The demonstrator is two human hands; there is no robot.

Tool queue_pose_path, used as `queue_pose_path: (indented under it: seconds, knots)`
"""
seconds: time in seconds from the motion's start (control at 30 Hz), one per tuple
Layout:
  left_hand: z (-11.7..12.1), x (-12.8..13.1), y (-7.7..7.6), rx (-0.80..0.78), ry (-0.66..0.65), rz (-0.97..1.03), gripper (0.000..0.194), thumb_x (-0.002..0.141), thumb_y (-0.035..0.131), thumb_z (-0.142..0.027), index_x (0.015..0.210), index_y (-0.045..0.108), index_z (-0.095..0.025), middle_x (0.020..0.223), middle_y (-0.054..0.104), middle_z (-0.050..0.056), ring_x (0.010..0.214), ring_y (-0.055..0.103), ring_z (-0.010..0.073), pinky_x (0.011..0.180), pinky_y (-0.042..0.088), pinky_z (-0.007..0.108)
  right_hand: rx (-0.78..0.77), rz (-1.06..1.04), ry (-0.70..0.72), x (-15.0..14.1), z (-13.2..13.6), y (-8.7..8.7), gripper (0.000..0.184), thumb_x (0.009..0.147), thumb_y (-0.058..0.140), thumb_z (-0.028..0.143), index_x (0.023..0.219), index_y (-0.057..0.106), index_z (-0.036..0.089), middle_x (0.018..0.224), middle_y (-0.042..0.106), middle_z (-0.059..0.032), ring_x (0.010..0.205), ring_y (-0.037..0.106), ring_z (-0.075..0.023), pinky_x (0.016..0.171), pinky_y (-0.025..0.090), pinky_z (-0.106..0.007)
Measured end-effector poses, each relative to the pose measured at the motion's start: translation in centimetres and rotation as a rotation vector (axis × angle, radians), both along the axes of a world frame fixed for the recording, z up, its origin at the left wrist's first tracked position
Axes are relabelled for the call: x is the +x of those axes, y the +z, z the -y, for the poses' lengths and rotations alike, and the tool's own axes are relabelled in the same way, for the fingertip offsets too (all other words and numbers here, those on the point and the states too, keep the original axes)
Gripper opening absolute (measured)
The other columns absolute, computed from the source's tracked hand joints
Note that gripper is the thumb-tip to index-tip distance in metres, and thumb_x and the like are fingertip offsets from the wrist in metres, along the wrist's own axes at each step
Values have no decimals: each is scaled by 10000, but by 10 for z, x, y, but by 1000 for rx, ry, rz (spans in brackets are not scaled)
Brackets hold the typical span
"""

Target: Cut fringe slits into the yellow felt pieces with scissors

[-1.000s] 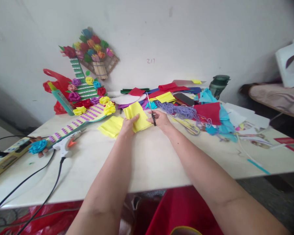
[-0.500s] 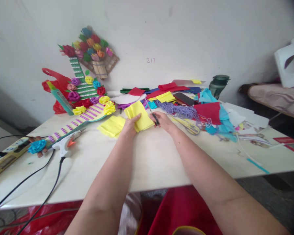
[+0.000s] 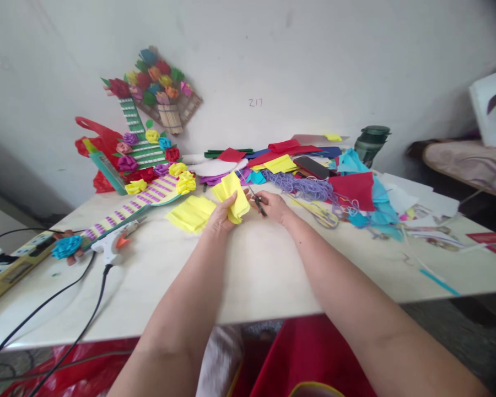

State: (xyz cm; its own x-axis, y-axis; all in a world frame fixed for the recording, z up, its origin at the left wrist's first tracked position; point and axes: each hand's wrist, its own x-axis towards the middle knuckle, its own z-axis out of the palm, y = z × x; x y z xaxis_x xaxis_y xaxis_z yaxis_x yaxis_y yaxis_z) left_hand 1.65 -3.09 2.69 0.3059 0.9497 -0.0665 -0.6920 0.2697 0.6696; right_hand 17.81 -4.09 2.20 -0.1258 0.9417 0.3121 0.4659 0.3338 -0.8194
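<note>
My left hand (image 3: 222,215) is closed on a folded piece of yellow crepe paper (image 3: 234,197), thumb on top, just above the table. Beside it on the right, my right hand (image 3: 273,205) grips a pair of scissors (image 3: 258,203) with dark handles. The blades point up and away, close to the right edge of the held paper; whether they touch it I cannot tell. A second yellow crepe paper piece (image 3: 190,213) lies flat on the table, left of my left hand.
A hot glue gun (image 3: 108,242) with a black cord lies left, near a power strip (image 3: 19,266) and a striped, flower-trimmed craft piece (image 3: 132,204). Behind my hands are purple yarn (image 3: 300,186), red paper (image 3: 352,190) and yellow-handled scissors (image 3: 322,213). A dark green bottle (image 3: 371,144) stands at the back right.
The held yellow paper has turned and now looks narrower. The scissors have shifted slightly left and tilted more, with their blades angled further left.
</note>
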Motion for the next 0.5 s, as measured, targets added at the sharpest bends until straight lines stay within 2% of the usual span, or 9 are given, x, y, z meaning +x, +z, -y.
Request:
queue_pose_path:
  seconds: [0.1,0.3,0.5]
  knots:
    - [0,2,0,4,13,19,304,812,495,-118,1112,541,-96,980,666,111,952,616,198,843,501,289,24,96,-49,0,0,-2,214,741,533,367,875,601,215,550,592,38,486,541,-110,535,421,-228]
    - [0,3,0,-6,32,4,278,811,504,-128,1080,562,-87,945,673,111,910,631,203,793,524,286,78,151,-52,-3,5,0,266,721,544,435,855,605,213,575,594,34,555,543,-116,551,382,-215]
    - [-2,4,-2,-1,77,-59,256,773,567,-133,1026,596,-104,918,677,106,880,640,210,744,539,279,162,285,-51,-5,12,6,280,711,545,404,903,619,214,654,627,25,632,531,-125,560,333,-211]
